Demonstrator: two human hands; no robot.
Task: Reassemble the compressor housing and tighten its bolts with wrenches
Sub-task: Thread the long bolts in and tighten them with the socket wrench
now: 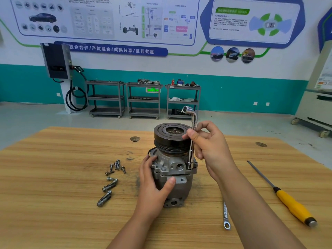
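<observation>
The grey metal compressor [177, 168] stands upright on the wooden table, its black pulley [170, 139] on top. My left hand [154, 186] wraps around the housing's left and front side. My right hand [209, 144] grips the shaft of a chrome L-shaped socket wrench [190, 141], which stands vertical with its lower socket seated on the housing's right flange. Several loose bolts [112, 178] lie on the table to the left of the compressor.
A ratchet spanner [226, 217] lies right of the compressor, partly under my right forearm. A yellow-handled file [285, 198] lies further right. The wooden table [53, 194] has two round holes near its far edge. Grey carts stand against the far wall.
</observation>
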